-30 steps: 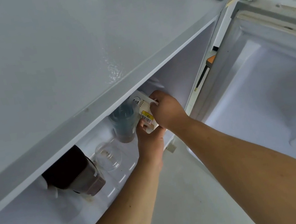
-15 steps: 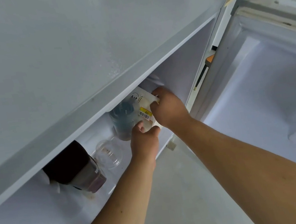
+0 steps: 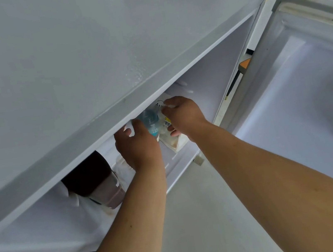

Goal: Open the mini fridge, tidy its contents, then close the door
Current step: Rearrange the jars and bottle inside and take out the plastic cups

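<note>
Gripping bottle and pouch inside our open mini fridge [image 3: 105, 48].
Our left hand [image 3: 137, 146] wraps the blue bottle [image 3: 150, 120]; our right hand [image 3: 183, 115] pinches the white pouch [image 3: 171, 140] just right of it.

Bottle [image 3: 150, 121] left of pouch [image 3: 170, 135], in fridge [image 3: 208, 80].

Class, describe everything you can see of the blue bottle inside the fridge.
The bottle looks like clear plastic tinted light blue, with a blue-and-white label band low on its side. It appears to stand about upright inside the fridge, its top partly hidden under the fridge's top edge. The left hand is against its left side and covers its base; whether the fingers close on it cannot be told. A white pouch, held by the right hand, sits just to its right.
</note>
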`<move>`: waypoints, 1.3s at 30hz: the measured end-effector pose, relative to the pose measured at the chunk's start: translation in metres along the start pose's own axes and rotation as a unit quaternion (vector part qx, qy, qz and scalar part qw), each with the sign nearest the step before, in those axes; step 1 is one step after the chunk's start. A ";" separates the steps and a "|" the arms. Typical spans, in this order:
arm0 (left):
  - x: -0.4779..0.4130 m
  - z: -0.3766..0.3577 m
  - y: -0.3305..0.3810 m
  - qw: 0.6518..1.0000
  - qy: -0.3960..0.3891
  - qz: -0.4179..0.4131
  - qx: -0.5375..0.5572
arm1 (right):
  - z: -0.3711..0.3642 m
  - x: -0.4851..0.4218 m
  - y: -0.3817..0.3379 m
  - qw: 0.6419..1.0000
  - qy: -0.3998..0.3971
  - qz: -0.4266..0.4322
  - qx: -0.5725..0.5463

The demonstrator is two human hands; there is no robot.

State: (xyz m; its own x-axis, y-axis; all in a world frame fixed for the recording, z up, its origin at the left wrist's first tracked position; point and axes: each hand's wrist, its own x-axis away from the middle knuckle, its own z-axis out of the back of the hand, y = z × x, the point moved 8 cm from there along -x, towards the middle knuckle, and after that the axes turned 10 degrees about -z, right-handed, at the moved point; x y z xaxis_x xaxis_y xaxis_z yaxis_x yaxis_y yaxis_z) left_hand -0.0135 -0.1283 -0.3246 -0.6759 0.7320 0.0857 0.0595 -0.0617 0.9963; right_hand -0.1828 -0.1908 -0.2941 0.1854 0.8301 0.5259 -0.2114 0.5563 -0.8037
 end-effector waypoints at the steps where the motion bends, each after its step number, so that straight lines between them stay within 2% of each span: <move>1: -0.003 -0.001 -0.001 1.000 0.005 0.001 -0.007 | -0.002 -0.001 0.000 1.000 -0.003 -0.001 0.006; 4: -0.009 -0.003 -0.001 1.000 0.006 -0.002 -0.025 | -0.007 -0.004 0.000 1.000 0.009 0.013 0.021; 9: -0.012 -0.003 0.000 1.000 -0.014 0.014 -0.016 | -0.005 -0.002 0.005 0.999 0.017 0.018 -0.034; 13: 0.010 0.001 0.005 0.998 -0.068 0.006 -0.001 | 0.009 0.010 0.023 0.997 0.020 0.051 -0.050; 16: 0.030 0.009 -0.009 0.994 -0.108 0.000 -0.014 | 0.023 0.018 0.053 0.998 0.022 0.034 -0.055; 24: 0.066 0.034 -0.081 0.982 -0.133 0.060 -0.119 | 0.017 0.016 0.132 0.994 0.049 -0.032 0.089; 30: 0.062 0.033 -0.106 0.965 -0.178 0.095 -0.166 | -0.002 -0.001 0.143 0.986 0.050 -0.043 0.150; 34: 0.056 0.023 -0.114 0.957 -0.210 0.102 -0.171 | -0.021 -0.015 0.144 0.977 0.009 -0.052 0.209; 39: 0.050 0.016 -0.113 0.953 -0.226 0.091 -0.183 | -0.027 -0.014 0.149 0.985 -0.010 -0.069 0.157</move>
State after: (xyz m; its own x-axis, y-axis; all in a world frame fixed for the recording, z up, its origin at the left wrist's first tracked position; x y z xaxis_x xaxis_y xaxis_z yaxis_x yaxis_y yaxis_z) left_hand -0.0427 -0.0737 -0.4327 -0.2895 0.8985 0.3300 -0.1703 -0.3876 0.9060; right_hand -0.1913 -0.1205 -0.4291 0.2148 0.7441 0.6326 -0.4724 0.6461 -0.5995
